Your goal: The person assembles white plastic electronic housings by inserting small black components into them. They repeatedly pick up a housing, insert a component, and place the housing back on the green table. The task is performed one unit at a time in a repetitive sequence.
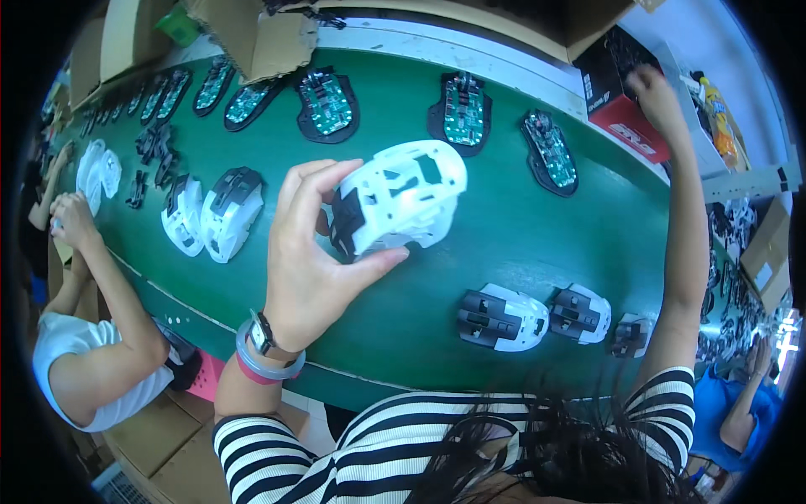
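My left hand [306, 239] is raised over the bench, thumb and fingers closed round a white and black mouse shell [413, 189]. Its white curved side with cut-outs faces up, and a second white layer shows beneath. At the upper right, my right hand [656, 91] reaches into a black and red box [621, 118] of small dark parts. Its fingers are bent; whatever lies between them is hidden. Below the held shell, to the right, more mouse shells [504, 317], [580, 313] lie on the green bench [403, 311].
Mouse bases with green circuit boards [327, 105], [464, 113], [552, 153] line the far side. Two mouse shells [231, 214] and dark plastic parts [156, 151] lie left. A co-worker [101, 361] sits at the left, handling clear plastic parts [97, 170]; cardboard boxes [260, 42] stand behind.
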The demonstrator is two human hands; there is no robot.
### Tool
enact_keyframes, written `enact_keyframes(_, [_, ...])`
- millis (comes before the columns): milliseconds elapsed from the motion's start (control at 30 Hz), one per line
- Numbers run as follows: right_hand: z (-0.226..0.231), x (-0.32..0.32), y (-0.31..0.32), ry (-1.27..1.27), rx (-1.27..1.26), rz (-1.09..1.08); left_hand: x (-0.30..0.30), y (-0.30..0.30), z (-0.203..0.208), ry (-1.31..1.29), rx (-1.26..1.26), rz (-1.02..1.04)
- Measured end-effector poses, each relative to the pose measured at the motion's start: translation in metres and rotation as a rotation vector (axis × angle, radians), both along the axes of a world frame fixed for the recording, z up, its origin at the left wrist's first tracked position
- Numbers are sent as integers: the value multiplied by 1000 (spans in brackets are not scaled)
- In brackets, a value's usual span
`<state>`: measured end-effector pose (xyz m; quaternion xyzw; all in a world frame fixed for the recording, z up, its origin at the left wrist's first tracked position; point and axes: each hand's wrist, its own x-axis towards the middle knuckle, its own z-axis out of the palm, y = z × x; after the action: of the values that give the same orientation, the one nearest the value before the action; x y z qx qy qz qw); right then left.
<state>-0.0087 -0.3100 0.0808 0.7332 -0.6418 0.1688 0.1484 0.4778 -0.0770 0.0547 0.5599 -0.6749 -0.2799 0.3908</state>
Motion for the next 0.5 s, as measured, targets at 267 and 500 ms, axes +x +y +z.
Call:
enact_keyframes(267, [-12, 9, -46, -362, 650, 132, 12, 5, -11, -163, -328, 41])
enact_keyframes(500, [-7, 43, -11, -709, 699, 59, 18, 6, -12, -47, -203, -47])
